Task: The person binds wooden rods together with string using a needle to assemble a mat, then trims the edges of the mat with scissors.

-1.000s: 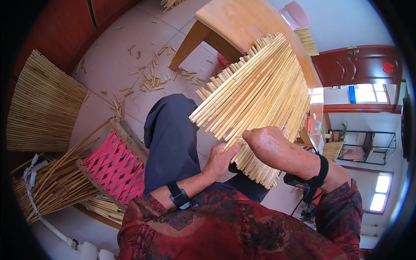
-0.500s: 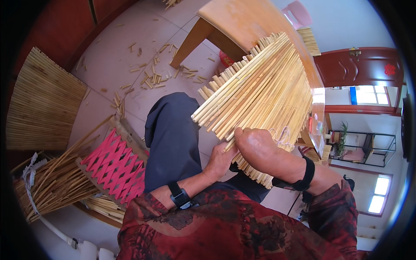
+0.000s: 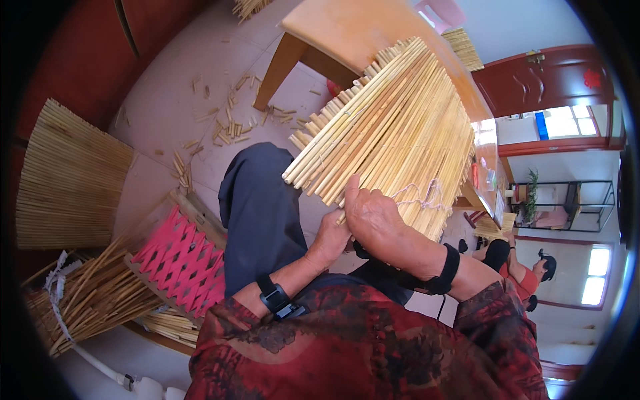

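A fan-shaped mat of pale reed stalks (image 3: 407, 127), bound side by side with thread, leans from my lap against the wooden table. My right hand (image 3: 373, 215) is closed at its near edge, thumb lying up along the stalks. Just left of it and touching it, my left hand (image 3: 328, 241) is closed around the lower end of a stalk at that edge. The fingers of both hands are partly hidden underneath. Loose loops of pinkish thread (image 3: 427, 195) lie on the mat just beyond my right hand.
A wooden table (image 3: 320, 23) stands ahead. Cut stalk pieces (image 3: 230, 128) litter the floor. To the left are a finished-looking mat (image 3: 73, 177), a bundle of reeds (image 3: 100, 293) and a stool with pink webbing (image 3: 183, 260). Another person (image 3: 523, 270) is at the far right.
The view has shifted slightly, bringing another person into sight at the right. My right thumb now points up along the stalks. Both hands stay at the mat's near edge.
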The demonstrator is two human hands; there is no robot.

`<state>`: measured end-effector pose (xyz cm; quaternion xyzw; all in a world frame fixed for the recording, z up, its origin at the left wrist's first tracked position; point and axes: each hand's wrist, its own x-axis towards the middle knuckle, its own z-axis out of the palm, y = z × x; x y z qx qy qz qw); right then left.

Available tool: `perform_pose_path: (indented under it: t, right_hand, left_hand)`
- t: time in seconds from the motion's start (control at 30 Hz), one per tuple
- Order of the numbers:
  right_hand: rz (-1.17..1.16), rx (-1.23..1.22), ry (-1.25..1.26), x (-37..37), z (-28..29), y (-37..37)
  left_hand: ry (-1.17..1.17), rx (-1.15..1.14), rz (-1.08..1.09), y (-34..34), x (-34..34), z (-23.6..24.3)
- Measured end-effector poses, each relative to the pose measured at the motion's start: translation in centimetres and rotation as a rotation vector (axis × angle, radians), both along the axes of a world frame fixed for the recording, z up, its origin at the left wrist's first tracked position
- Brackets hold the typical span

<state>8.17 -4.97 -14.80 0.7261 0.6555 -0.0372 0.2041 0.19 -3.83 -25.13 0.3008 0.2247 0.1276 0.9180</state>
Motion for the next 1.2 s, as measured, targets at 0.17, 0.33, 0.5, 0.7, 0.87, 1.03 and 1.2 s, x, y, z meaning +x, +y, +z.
perform_pose_path:
  t: [0.17, 0.33, 0.5, 0.7, 0.87, 1.03, 1.2]
  right_hand:
    - [-0.024, 0.181, 0.159, 1.0, -0.8, -0.8]
    - [-0.159, 0.225, 0.278, 1.4, 3.0, -2.7]
    - [-0.042, 0.703, 0.472, 0.2, 7.1, -9.7]
    - [-0.740, 0.282, 1.436, -3.0, 2.0, -18.0]
    - [-0.793, 0.701, 1.946, -0.9, -0.9, -19.1]
    - [-0.528, 1.160, 2.220, -0.1, -0.8, -18.5]
    - [-0.699, 1.188, 2.180, 0.1, 2.0, -18.7]
  left_hand:
    - [-0.062, 0.095, -0.048, 0.6, -0.2, 0.5]
    - [-0.097, 0.157, -0.227, 1.1, -1.1, 1.2]
    - [-0.145, 0.268, -0.256, 1.0, -1.6, 4.2]
    - [-0.147, 0.389, -0.491, 0.9, -1.8, 7.9]
    - [-0.110, 0.538, -0.552, -0.6, -1.6, 11.1]
    - [0.002, 0.700, -0.691, -0.7, -2.2, 15.9]
    - [-0.044, 1.595, -0.772, 0.0, -5.9, 19.8]
